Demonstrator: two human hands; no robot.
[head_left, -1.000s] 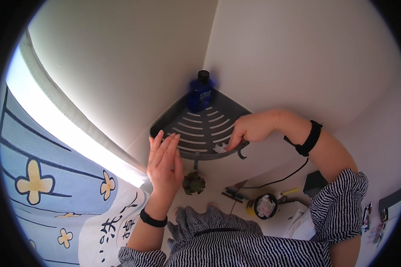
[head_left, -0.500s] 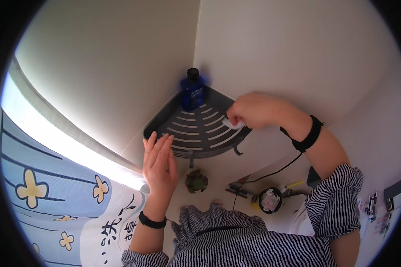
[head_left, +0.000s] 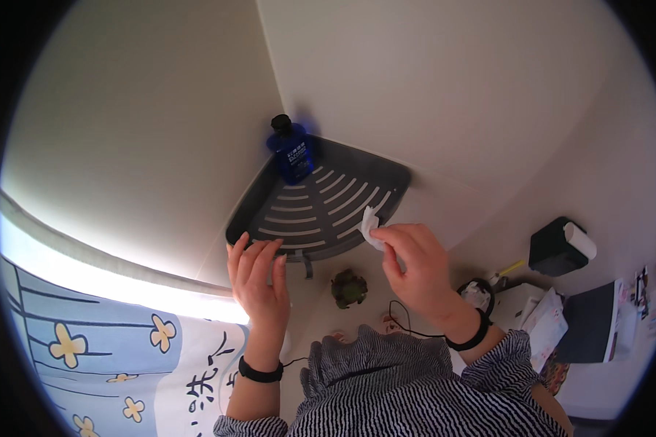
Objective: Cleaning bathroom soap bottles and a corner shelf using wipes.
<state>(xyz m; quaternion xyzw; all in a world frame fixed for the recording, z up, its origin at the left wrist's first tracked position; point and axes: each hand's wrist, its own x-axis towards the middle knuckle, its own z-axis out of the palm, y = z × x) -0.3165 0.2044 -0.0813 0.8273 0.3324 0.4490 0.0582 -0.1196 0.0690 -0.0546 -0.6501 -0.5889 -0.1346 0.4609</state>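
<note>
A dark grey corner shelf [head_left: 317,211] with curved slots is fixed where two pale walls meet. At its back corner stands a blue bottle [head_left: 291,156] with a black cap, upright. My left hand [head_left: 259,273] is at the shelf's front left end, fingers spread and partly over the rim; whether they touch it I cannot tell. A crumpled white tissue [head_left: 370,227] is pinched between the thumb and fingers of my right hand [head_left: 414,266], in front of the shelf's right side.
A blue curtain [head_left: 95,357] with yellow flowers hangs at the left. Below the shelf is a potted plant [head_left: 348,288]. To the right are a black bin [head_left: 488,288], a black holder with a white roll [head_left: 552,247] and papers [head_left: 543,328]. A cable [head_left: 408,329] trails from my right wristband.
My right hand has drawn back from the shelf's right rim toward me, still pinching the tissue. My left hand stays by the left end. The view has shifted, showing more on the right.
</note>
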